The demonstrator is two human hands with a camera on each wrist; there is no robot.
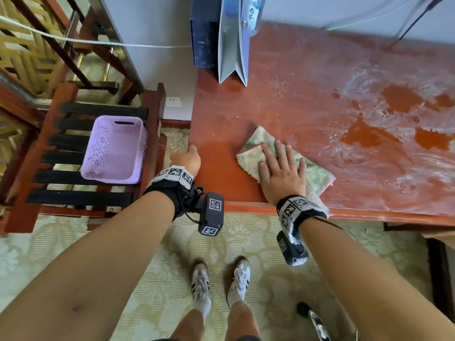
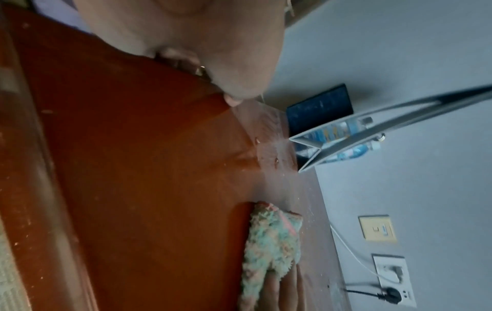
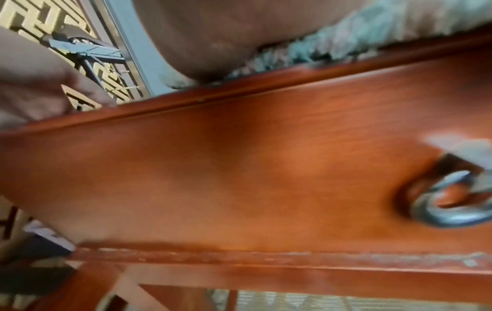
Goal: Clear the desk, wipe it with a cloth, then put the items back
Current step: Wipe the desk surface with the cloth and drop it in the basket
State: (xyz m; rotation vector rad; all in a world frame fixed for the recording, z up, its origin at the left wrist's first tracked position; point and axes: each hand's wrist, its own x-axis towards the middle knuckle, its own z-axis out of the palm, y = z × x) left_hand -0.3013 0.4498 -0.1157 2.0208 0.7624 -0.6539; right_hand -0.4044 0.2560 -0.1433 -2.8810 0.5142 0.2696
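Observation:
My right hand (image 1: 278, 166) lies flat, fingers spread, on a fluffy green and pink cloth (image 1: 317, 173) near the front left of the red wooden desk (image 1: 295, 94). The right wrist view shows the palm (image 3: 213, 31) pressing the cloth (image 3: 346, 40) at the desk's front lip. My left hand (image 1: 188, 156) holds the desk's left edge, thumb on top and fingers down the side. From the left wrist I see that thumb (image 2: 234, 101) on the top and the cloth (image 2: 271, 242) further along. The desk's right part is coated in pale, smeared dust (image 1: 369, 134).
A grey paper bag (image 1: 231, 45) and a dark blue box (image 1: 203, 43) stand at the desk's back left against the wall. A purple basket (image 1: 113, 148) sits on a wooden chair (image 1: 24, 212) to the left. A drawer handle (image 3: 447, 202) sticks out of the desk front.

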